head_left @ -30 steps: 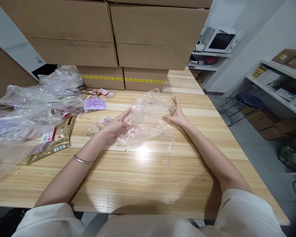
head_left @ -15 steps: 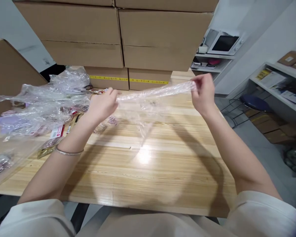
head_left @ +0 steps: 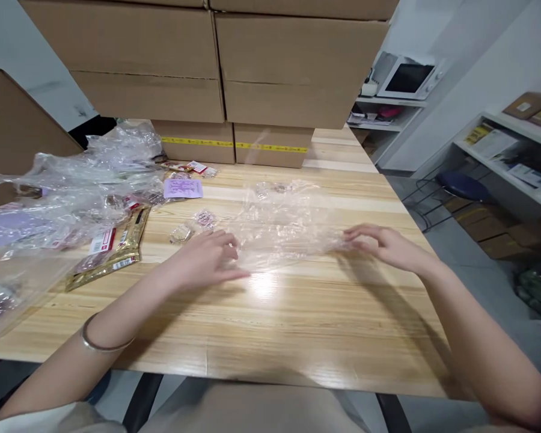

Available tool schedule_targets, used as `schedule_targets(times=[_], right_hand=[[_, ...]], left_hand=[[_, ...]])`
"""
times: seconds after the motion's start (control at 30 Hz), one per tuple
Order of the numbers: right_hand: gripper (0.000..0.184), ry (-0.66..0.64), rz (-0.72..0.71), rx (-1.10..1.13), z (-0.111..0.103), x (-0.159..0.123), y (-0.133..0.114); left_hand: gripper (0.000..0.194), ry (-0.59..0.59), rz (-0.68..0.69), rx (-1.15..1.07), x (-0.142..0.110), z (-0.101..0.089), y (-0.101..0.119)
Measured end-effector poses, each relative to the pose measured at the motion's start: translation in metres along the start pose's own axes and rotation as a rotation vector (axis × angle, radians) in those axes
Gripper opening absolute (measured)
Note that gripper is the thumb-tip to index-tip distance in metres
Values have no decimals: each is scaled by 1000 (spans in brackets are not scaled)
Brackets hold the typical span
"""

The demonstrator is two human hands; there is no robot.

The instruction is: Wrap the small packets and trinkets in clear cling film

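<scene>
A clear plastic bag (head_left: 279, 222) lies spread on the wooden table (head_left: 270, 331), with small items showing blurrily at its far end. My left hand (head_left: 210, 258) is beside its near left edge, thumb stretched out and fingers apart. At the bag's right edge is my right hand (head_left: 383, 243), its fingers extended and apart, the tips touching or very close to the film. Two small clear packets, one with pinkish beads (head_left: 204, 218) and one pale (head_left: 181, 233), lie just beyond my left hand.
A heap of clear plastic bags (head_left: 85, 186) covers the table's left side, beside gold packets (head_left: 124, 249) and a purple card (head_left: 183, 188). Stacked cardboard boxes (head_left: 297, 72) wall off the back. Beyond the right edge are shelves, a microwave (head_left: 410, 78) and a blue stool (head_left: 462, 186).
The bag, stretched in the air between both hands, has come down flat onto the table. Both hands have lowered toward me, and their fingers have spread.
</scene>
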State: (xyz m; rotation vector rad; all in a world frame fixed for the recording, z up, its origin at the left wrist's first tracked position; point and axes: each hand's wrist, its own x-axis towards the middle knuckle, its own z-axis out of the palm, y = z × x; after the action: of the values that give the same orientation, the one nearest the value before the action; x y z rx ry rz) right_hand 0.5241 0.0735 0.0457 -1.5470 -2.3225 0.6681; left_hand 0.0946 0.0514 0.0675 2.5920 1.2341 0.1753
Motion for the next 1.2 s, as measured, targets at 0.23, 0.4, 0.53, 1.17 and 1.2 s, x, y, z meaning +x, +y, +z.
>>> schedule_targets(times=[0.23,0.4,0.53,1.17,1.2], right_hand=[[103,350,309,382,8,100,-9],[97,53,159,567,11,152,-28],[84,-97,-65,723,9,146,-54],[51,-237,67,125,17,140,-79],[51,-321,47,175,35,151,-79]], left_hand=[[52,158,-346,-303,65,30,-39],[58,45,-417,-475,90,34,-43],[44,119,-407,-534,92,31,-41],[41,-67,-161,-461,33,18,28],[40,7,-153,-289,30,33,38]])
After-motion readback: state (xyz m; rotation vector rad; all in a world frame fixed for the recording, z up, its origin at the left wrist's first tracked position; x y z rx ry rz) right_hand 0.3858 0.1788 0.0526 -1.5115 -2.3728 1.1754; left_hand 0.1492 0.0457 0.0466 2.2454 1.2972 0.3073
